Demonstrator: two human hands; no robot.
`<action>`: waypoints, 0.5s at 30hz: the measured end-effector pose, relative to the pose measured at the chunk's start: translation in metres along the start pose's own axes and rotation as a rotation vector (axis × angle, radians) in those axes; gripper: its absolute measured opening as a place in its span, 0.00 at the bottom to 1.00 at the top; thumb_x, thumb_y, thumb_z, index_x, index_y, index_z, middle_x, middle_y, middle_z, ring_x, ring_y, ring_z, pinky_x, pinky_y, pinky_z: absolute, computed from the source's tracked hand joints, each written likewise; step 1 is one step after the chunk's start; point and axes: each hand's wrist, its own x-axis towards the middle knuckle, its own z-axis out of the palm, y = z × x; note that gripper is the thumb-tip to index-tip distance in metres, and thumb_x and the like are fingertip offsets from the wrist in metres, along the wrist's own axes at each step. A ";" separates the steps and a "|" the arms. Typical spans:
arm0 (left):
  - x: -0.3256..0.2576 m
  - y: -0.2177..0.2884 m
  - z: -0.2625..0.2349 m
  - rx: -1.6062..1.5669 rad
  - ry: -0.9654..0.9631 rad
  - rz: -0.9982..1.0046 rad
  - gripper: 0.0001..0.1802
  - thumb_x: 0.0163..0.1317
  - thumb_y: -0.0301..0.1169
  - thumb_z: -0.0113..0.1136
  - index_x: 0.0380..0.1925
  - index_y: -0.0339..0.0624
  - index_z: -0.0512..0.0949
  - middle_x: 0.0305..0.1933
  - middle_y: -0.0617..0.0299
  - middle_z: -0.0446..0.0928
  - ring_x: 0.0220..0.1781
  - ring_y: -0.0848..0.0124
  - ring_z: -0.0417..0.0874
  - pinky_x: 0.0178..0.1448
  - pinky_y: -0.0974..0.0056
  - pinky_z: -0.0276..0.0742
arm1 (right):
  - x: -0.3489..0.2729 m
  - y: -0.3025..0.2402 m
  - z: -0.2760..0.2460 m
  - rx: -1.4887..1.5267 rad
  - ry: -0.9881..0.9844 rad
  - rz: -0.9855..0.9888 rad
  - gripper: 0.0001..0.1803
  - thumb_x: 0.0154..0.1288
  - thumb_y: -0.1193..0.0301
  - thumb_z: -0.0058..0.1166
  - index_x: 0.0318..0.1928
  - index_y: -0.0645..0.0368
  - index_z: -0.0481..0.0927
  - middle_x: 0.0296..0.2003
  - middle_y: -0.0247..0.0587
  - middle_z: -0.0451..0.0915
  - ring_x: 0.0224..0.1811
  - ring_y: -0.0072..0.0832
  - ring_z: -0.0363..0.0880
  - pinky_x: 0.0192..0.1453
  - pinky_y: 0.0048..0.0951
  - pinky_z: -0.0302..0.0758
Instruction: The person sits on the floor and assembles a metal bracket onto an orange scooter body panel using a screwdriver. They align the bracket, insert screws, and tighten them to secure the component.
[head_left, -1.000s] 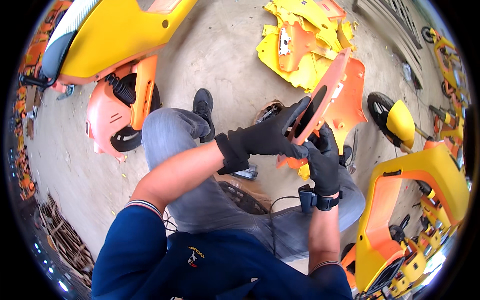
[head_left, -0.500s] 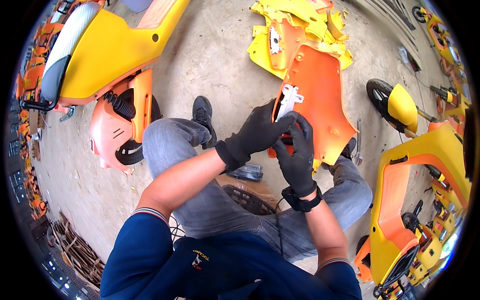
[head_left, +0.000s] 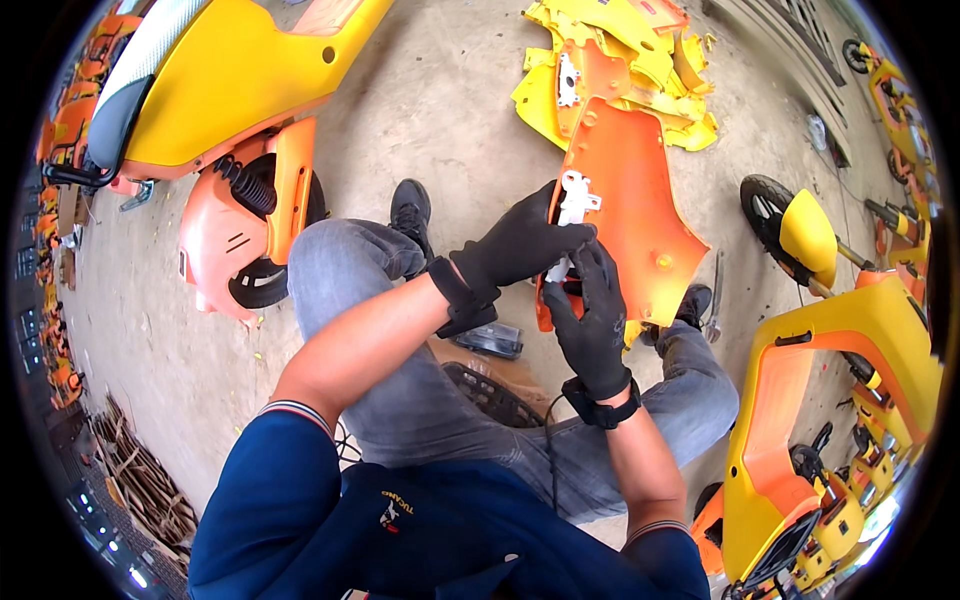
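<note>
A curved orange plastic panel (head_left: 640, 215) leans in front of me between my knees, its ribbed inner side facing up. A white plastic bracket (head_left: 575, 195) lies along its left edge. My left hand (head_left: 525, 245), in a black glove, is closed round that edge, with the thumb across the bracket and the other fingertips hidden behind the panel. Just below, my right hand (head_left: 595, 325), also gloved, is closed with fingertips and thumb at the bracket's lower end. The hands touch there and cover most of that end.
Yellow and orange body panels (head_left: 650, 65) are piled beyond the orange panel. A yellow scooter (head_left: 230, 80) stands at left, a yellow-orange scooter frame (head_left: 750, 440) at right. A clear plastic box (head_left: 490, 340) and black grille-like part (head_left: 490, 393) lie between my legs; a wrench (head_left: 715, 300) lies right.
The white bracket's upper end now shows more fully, lying flatter against the panel. My left hand has tilted slightly; both hands stay at the same edge. The view has shifted a little.
</note>
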 end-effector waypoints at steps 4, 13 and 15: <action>0.001 -0.005 -0.004 0.116 0.027 0.028 0.30 0.61 0.32 0.65 0.62 0.34 0.71 0.50 0.55 0.82 0.48 0.70 0.82 0.54 0.62 0.79 | -0.003 -0.001 0.003 0.170 0.029 0.071 0.31 0.63 0.76 0.63 0.66 0.65 0.70 0.61 0.54 0.75 0.59 0.40 0.79 0.59 0.35 0.80; 0.007 -0.006 -0.011 0.204 0.152 0.086 0.22 0.64 0.28 0.62 0.57 0.33 0.73 0.44 0.59 0.81 0.42 0.74 0.81 0.49 0.64 0.79 | 0.004 -0.015 -0.025 0.046 0.073 0.128 0.28 0.64 0.78 0.62 0.64 0.64 0.71 0.59 0.49 0.76 0.51 0.33 0.81 0.54 0.33 0.80; 0.007 -0.009 -0.013 0.200 0.179 0.118 0.21 0.64 0.28 0.62 0.55 0.33 0.73 0.44 0.58 0.82 0.42 0.73 0.82 0.50 0.63 0.79 | 0.014 0.006 -0.053 -0.043 0.296 0.120 0.26 0.66 0.77 0.62 0.62 0.67 0.72 0.52 0.45 0.77 0.46 0.27 0.79 0.49 0.30 0.78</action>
